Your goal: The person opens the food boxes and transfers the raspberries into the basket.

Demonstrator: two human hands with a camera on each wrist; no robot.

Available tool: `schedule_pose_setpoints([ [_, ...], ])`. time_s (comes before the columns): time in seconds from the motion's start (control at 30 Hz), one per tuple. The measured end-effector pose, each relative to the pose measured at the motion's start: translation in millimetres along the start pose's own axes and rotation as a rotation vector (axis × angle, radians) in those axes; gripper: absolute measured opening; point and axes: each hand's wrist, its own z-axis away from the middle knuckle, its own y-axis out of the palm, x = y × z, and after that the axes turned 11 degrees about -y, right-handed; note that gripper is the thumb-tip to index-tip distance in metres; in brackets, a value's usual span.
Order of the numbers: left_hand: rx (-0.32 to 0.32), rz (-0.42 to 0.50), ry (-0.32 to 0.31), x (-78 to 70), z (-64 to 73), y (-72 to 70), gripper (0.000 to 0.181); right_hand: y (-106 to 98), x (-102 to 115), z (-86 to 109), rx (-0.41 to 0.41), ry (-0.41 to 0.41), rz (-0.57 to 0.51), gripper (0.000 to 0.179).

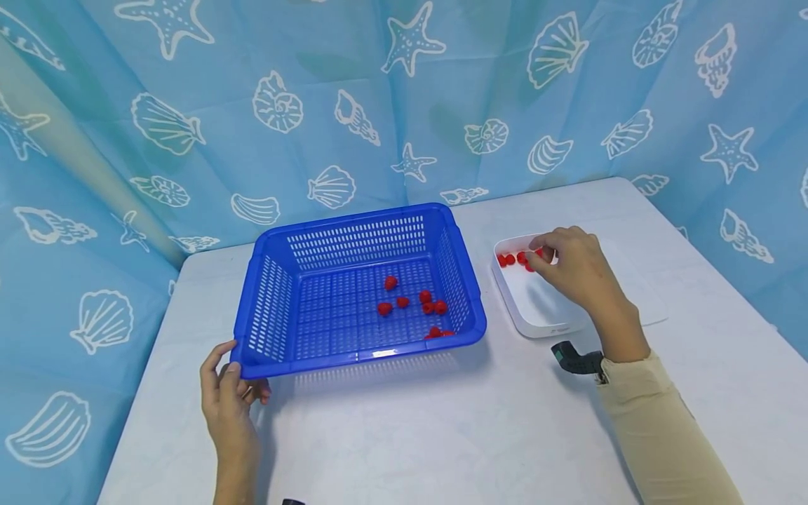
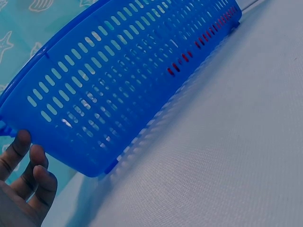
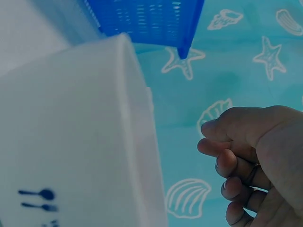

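A blue perforated plastic basket [image 1: 353, 361] holds several red raspberries [image 1: 391, 282], mostly toward its right and front. My left hand [image 1: 230, 403] grips the basket's front left corner, with the thumb on the rim; in the left wrist view its fingers [image 2: 43, 177] are at the corner's outer side. Over the white container [image 1: 536, 326] hovers my right hand [image 1: 577, 266], its thumb and index finger close together. More red raspberries [image 1: 510, 259] lie at that container's far end, partly hidden by the hand. In the right wrist view, no raspberry shows between the fingertips [image 3: 208, 127].
Right of the white container lies a pale, flat, translucent sheet or lid [image 1: 634, 280]. Everything rests on a white-covered table [image 1: 404, 435]. A blue curtain with white shells and starfish [image 1: 353, 84] hangs behind the table and at its sides.
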Motion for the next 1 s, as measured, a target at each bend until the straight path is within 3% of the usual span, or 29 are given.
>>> schedule_pose_setpoints([
  [0.53, 0.004, -0.023, 0.004, 0.6, 0.3, -0.7, 0.033, 18, -20, -0.9, 0.093, 0.12, 0.0, 0.028],
  [0.7, 0.008, -0.016, 0.006, 0.1, 0.6, -0.2, 0.035, 26, -25, -1.1, 0.096, 0.086, 0.046, 0.024],
  [1.0, 0.009, -0.021, 0.019, -0.9, 1.1, 0.3, 0.034, 34, -30, -3.1, 0.118, 0.076, 0.072, 0.033],
])
